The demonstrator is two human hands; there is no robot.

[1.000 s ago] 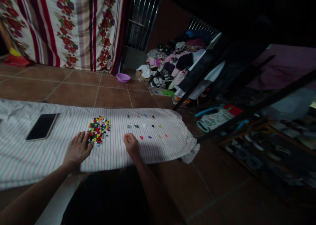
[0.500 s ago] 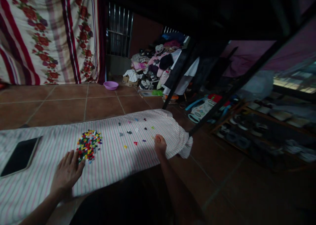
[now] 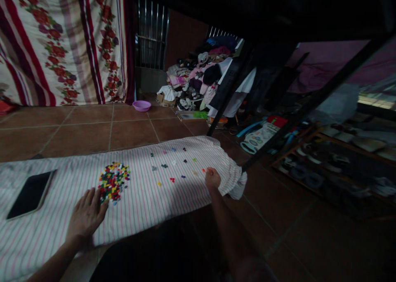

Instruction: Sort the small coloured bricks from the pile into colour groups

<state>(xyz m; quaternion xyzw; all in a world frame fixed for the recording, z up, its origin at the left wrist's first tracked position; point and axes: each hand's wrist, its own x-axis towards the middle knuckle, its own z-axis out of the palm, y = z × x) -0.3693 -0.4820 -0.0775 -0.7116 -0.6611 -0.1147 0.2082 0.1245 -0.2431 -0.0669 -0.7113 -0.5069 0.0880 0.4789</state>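
Note:
Spread fingers of my left hand (image 3: 86,214) lie flat on the striped cloth, touching the near left edge of a heap of small multicoloured pieces (image 3: 113,183). My right hand (image 3: 213,178) is closed in a pinch low over the cloth's right part. A tiny orange piece (image 3: 203,170) shows right at its fingertips; whether it is gripped or lies on the cloth I cannot tell. Left of that hand, small pieces sit apart by colour, among them a beige one (image 3: 195,173), red ones (image 3: 172,179), a yellow one (image 3: 159,184) and a lime green one (image 3: 194,160).
The striped cloth (image 3: 139,207) covers a long low surface. A dark-screened phone or tablet (image 3: 30,195) lies on its left. Beyond are a purple basin (image 3: 141,105) and a clothes pile (image 3: 201,78). Dark slanted poles (image 3: 227,98) and a shoe rack (image 3: 328,139) stand right.
My right hand has shifted slightly right, uncovering the beige piece and showing the orange one at its fingertips. My left hand stays by the heap. The view has turned slightly.

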